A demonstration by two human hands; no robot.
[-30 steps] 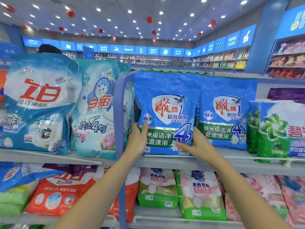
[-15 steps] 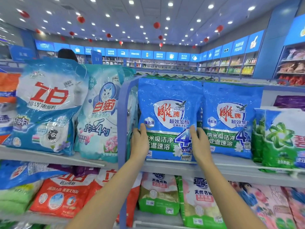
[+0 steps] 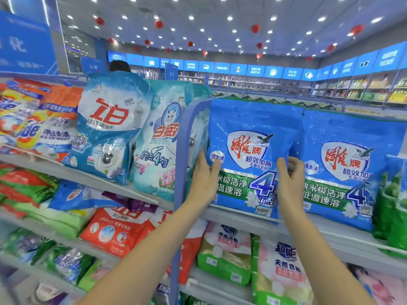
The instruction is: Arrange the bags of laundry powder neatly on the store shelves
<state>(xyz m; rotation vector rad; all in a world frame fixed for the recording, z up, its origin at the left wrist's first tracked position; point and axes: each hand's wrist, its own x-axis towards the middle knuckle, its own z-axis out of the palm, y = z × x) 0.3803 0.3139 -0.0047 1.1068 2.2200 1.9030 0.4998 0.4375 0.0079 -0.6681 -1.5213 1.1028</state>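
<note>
Head view: the upper shelf [image 3: 330,230] now sits lower and further right than half a second ago, so more of the shelving left of the blue post [image 3: 187,150] shows, with a heap of orange bags [image 3: 44,119] at its far left edge. Two matching blue bags stand upright side by side along the shelf's front edge, right of the post: the near bag [image 3: 248,137], just beside the post, and the second bag [image 3: 352,137], touching its right side. The near bag stands where it did before. Left of the post are two pale bags, one with red characters [image 3: 110,119] and one with a cat [image 3: 163,139]. A green bag [image 3: 394,205] stands at the shelf's right end.

The near bag lies between the two hands. Both have slid up from its green band towards the blue part. The left hand [image 3: 203,181] presses its palm and straight fingers against the bag's left edge. The right hand [image 3: 289,183], flat before, now has loosely curled fingers at the bag's right edge, over the seam between the two blue bags. Whether it pinches that edge cannot be told.
</note>
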